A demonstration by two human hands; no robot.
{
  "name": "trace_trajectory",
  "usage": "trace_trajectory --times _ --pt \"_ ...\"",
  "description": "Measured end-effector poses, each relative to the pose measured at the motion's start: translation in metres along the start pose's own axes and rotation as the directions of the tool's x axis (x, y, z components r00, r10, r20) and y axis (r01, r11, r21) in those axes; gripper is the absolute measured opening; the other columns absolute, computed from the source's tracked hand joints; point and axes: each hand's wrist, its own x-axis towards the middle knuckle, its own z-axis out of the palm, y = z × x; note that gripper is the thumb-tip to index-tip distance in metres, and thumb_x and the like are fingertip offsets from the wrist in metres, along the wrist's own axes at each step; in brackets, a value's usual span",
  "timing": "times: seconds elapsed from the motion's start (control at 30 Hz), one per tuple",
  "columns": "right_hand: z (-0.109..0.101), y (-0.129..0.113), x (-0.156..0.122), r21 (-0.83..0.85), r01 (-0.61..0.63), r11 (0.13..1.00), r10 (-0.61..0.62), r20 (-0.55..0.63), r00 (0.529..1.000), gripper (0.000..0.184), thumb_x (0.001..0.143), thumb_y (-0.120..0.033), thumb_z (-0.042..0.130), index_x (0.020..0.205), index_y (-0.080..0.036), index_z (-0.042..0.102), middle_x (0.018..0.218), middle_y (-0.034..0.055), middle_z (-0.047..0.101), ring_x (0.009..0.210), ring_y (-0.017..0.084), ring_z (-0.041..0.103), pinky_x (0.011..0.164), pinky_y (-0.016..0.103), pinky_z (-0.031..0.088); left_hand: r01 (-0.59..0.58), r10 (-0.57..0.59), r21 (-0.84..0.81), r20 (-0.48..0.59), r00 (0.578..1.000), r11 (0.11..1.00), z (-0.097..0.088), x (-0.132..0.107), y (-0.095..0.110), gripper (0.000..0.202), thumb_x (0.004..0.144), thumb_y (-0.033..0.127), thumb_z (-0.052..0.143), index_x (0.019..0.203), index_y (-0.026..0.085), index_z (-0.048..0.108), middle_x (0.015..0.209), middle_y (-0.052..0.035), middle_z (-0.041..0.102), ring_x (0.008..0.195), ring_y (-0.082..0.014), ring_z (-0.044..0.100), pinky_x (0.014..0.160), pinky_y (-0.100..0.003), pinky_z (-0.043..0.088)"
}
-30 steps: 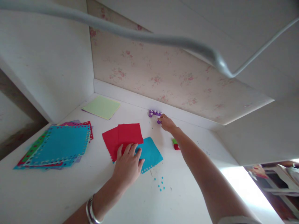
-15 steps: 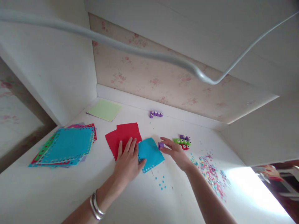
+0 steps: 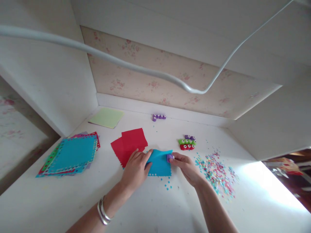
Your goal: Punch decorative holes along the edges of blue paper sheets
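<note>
My left hand [image 3: 136,170] pinches the left edge of a blue paper square [image 3: 159,165] and lifts it slightly off the white desk [image 3: 73,200]. On the sheet's right edge my right hand [image 3: 187,166] holds a small purple hole punch [image 3: 170,157]. Two red paper squares [image 3: 128,144] lie just left of the blue sheet, partly under my left hand. A few blue punched dots [image 3: 167,186] lie below the sheet.
A stack of punched coloured sheets [image 3: 70,153] lies at left, a pale green sheet [image 3: 107,117] in the back corner. Purple punches [image 3: 158,116] sit by the wall; green, red and purple punches [image 3: 187,144] cluster nearby. Confetti [image 3: 216,173] spreads at right. A white cable [image 3: 136,68] hangs overhead.
My right hand picked a purple punch from the row by the wall and brought it to the blue sheet's right edge. My left hand shifted from lying flat to pinching and lifting the sheet.
</note>
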Motion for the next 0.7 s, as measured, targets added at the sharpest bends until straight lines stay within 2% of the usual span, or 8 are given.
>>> trace_trajectory --times 0.1,0.2,0.3,0.37,0.47,0.57,0.63,0.7 --pt "0.002 0.001 -0.005 0.04 0.065 0.997 -0.063 -0.056 0.996 0.036 0.077 -0.042 0.077 0.105 -0.019 0.072 0.102 0.007 0.072 0.096 0.024 0.064 0.088 0.038 0.049 0.168 -0.178 -0.241 -0.022 0.984 0.956 0.004 0.001 0.002 0.056 0.094 0.033 0.054 0.146 0.019 0.037 0.118 -0.0131 0.066 0.111 -0.0273 0.061 0.097 -0.047 0.048" --pt "0.007 0.0 -0.005 0.098 0.115 0.989 -0.105 -0.103 0.989 0.037 0.077 -0.045 0.077 0.104 -0.021 0.072 0.102 0.007 0.072 0.093 0.024 0.065 0.084 0.037 0.052 0.351 -0.338 -0.603 0.14 0.931 0.716 -0.002 0.005 0.009 0.077 0.089 0.038 0.06 0.152 0.017 0.02 0.114 -0.0119 0.069 0.101 -0.0238 0.068 0.088 -0.039 0.054" --pt "0.012 -0.001 0.0 0.123 0.173 0.977 -0.152 -0.166 0.974 0.038 0.075 -0.045 0.078 0.104 -0.022 0.072 0.101 0.0066 0.072 0.09 0.023 0.065 0.081 0.037 0.053 0.473 -0.312 -0.716 0.358 0.88 0.513 -0.011 0.011 0.016 0.065 0.085 0.042 0.063 0.14 0.015 0.04 0.097 -0.0072 0.073 0.083 -0.0211 0.07 0.07 -0.031 0.055" --pt "0.014 -0.001 0.003 0.143 0.18 0.973 -0.153 -0.182 0.971 0.039 0.075 -0.044 0.078 0.106 -0.022 0.072 0.097 0.0062 0.073 0.084 0.021 0.065 0.077 0.036 0.054 0.531 -0.292 -0.653 0.447 0.846 0.54 -0.013 0.012 0.018 0.038 0.083 0.043 0.063 0.109 0.015 0.063 0.08 -0.0037 0.072 0.069 -0.0195 0.068 0.06 -0.027 0.051" --pt "0.017 -0.002 0.006 0.153 0.178 0.972 -0.146 -0.2 0.969 0.038 0.075 -0.042 0.079 0.107 -0.022 0.072 0.095 0.0063 0.073 0.084 0.022 0.067 0.077 0.036 0.054 0.536 -0.318 -0.528 0.45 0.835 0.659 -0.01 0.009 0.017 0.028 0.083 0.043 0.061 0.074 0.016 0.064 0.067 -0.0015 0.069 0.061 -0.0185 0.065 0.055 -0.026 0.046" --pt "0.018 -0.004 0.003 0.09 0.259 0.962 -0.226 -0.276 0.934 0.034 0.075 -0.04 0.079 0.104 -0.024 0.072 0.121 0.0083 0.068 0.111 0.027 0.062 0.091 0.04 0.051 0.523 -0.338 -0.479 0.421 0.842 0.705 -0.004 0.006 0.014 0.031 0.085 0.045 0.058 0.073 0.017 0.064 0.066 -0.0014 0.07 0.059 -0.0188 0.066 0.054 -0.026 0.045" --pt "0.02 -0.003 -0.002 0.021 0.339 0.941 -0.312 -0.338 0.888 0.031 0.076 -0.037 0.079 0.103 -0.026 0.071 0.137 0.0071 0.058 0.125 0.028 0.053 0.1 0.042 0.047 0.548 -0.371 -0.5 0.413 0.832 0.671 -0.003 0.006 0.012 0.032 0.086 0.047 0.057 0.079 0.017 0.066 0.07 -0.0025 0.072 0.059 -0.0193 0.068 0.055 -0.027 0.048" --pt "0.023 0.001 -0.008 -0.018 0.398 0.917 -0.377 -0.364 0.852 0.031 0.078 -0.035 0.077 0.107 -0.027 0.068 0.134 0.0073 0.06 0.122 0.027 0.057 0.1 0.043 0.048 0.57 -0.409 -0.546 0.398 0.821 0.613 -0.004 0.008 0.011 0.034 0.085 0.049 0.058 0.085 0.016 0.067 0.075 -0.0045 0.074 0.064 -0.0206 0.07 0.059 -0.028 0.052"
